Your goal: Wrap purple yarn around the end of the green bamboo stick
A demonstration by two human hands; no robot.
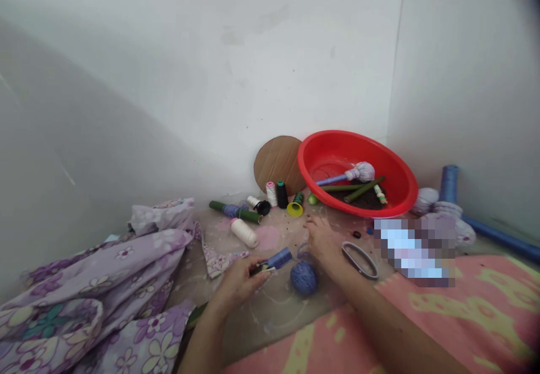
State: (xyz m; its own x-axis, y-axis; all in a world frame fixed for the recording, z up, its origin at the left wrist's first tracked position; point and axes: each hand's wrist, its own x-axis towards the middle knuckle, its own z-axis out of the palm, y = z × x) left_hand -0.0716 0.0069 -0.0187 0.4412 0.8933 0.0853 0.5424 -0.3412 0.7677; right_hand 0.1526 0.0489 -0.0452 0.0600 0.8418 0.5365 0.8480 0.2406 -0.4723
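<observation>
My left hand [242, 279] is closed on a short blue-wrapped stick [280, 258], whose blue end points to the right. A thin white piece shows by the thumb; I cannot make out what it is. My right hand [323, 242] reaches forward over the mat with its fingers stretched out and nothing visible in them. Between the hands and a little nearer lies a ball of blue yarn [304, 278], with a loose strand by my right wrist. A white thread spool [244, 233] lies beyond my left hand.
Several thread spools stand or lie by the wall, a black one [282, 194] among them. A green bamboo piece [253, 215] lies left of them. A red basin [310, 180] leans beside a cardboard disc [274, 163]. Floral cloth [139, 267] is heaped left; a grey ring [360, 260] lies right.
</observation>
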